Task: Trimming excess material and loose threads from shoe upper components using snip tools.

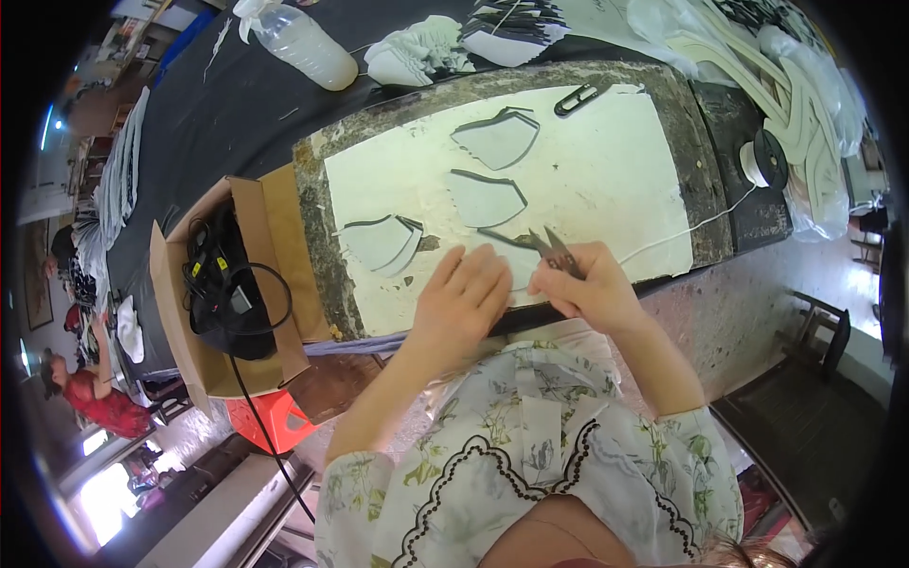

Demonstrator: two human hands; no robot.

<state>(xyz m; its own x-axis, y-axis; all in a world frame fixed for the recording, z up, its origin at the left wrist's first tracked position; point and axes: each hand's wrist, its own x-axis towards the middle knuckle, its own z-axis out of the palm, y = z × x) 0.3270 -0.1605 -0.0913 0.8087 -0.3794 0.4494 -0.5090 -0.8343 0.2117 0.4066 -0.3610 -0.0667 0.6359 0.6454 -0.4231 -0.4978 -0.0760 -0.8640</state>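
Grey piece (522, 262) sits around 2 o'clock off the left hand (464, 295), the closer one, flat and gripping nothing; its dark edge (505, 239) runs 10-to-4, and the right hand's (589, 286) clutching scissors (565, 259) aimed at 11ish

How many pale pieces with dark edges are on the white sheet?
4 pale pieces: one near the top, one below it, one at the left, and one partly covered by the left hand, here. More might be hidden underneath.
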